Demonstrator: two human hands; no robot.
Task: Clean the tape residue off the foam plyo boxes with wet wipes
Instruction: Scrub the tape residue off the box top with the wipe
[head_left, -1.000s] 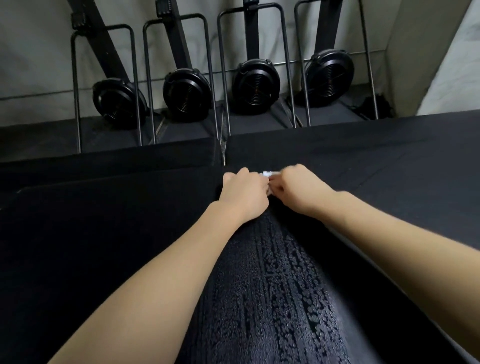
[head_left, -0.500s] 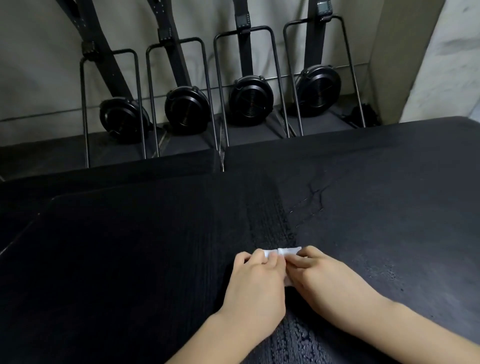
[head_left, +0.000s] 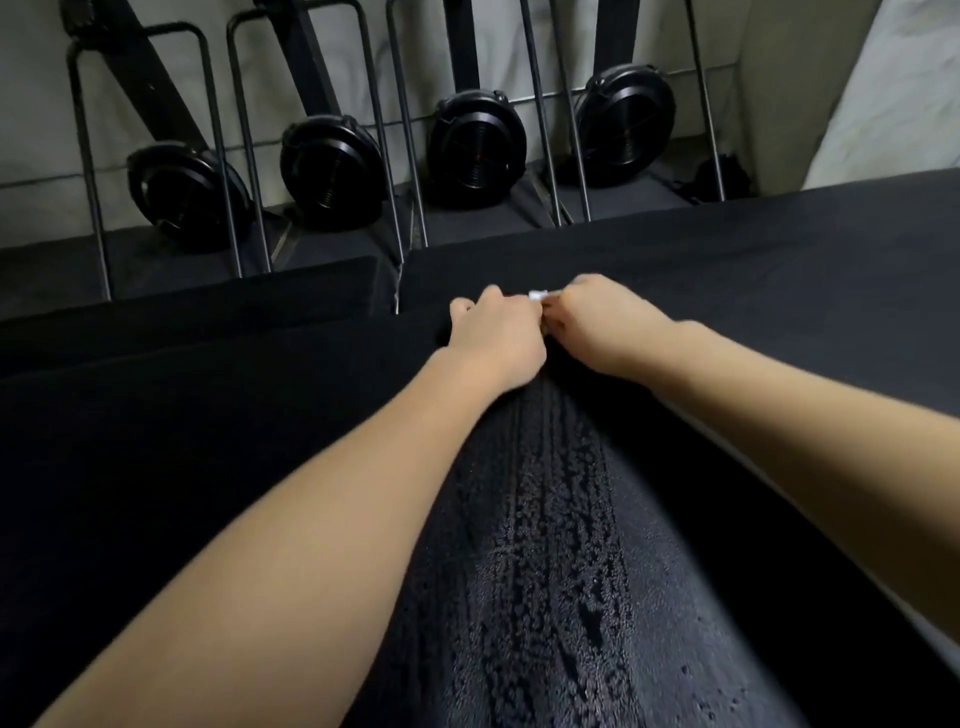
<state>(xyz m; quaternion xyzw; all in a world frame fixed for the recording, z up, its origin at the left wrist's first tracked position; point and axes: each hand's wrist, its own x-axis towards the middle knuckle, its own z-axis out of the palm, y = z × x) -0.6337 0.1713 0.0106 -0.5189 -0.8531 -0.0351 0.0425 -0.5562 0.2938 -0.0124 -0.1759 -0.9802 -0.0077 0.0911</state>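
A black foam plyo box (head_left: 208, 441) fills most of the view, and a wet streak (head_left: 550, 545) with beaded droplets runs down its middle between my arms. Both arms are stretched out to the box's far edge. My left hand (head_left: 493, 338) and my right hand (head_left: 602, 327) sit side by side there, fingers curled, holding a small white wet wipe (head_left: 537, 295) against the surface. Only a sliver of the wipe shows between the fingertips.
A second black box (head_left: 208, 291) lies lower at the far left. Beyond the edge stand several upright rowing machines (head_left: 478, 145) with black flywheels and metal frames against a pale wall. A white surface (head_left: 893, 93) sits at the far right.
Half a second ago both hands held the wipe near me; they have pushed it forward to the far edge, as a second ago. The wet streak shows again behind them.
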